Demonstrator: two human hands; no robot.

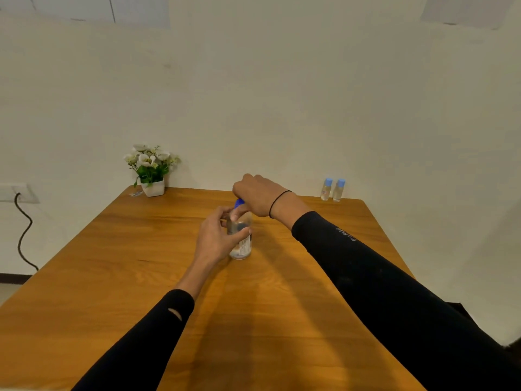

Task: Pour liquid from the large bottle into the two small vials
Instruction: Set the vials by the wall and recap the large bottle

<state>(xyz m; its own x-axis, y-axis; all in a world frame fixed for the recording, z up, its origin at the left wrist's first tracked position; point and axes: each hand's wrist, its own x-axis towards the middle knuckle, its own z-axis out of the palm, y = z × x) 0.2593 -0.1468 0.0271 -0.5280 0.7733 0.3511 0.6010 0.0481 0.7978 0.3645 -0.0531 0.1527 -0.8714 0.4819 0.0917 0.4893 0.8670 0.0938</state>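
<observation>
Hands worked a clear large bottle (241, 241) standing mid-worktop (112, 263): left hand (215, 238) curled its fingers round the body to steady it, right hand (258, 197) pinched the blue cap (238, 204), seemingly to unscrew it, while two capped small vials (332, 189) waited at the far right corner.

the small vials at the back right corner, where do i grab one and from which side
Take the nearer, left vial round its clear body below the light blue cap, coming from the front-left. Both stand upright, close beside each other by the wall, so the right vial blocks that side. Pinch it: the body is slim. Both hands are busy on the large bottle.
</observation>
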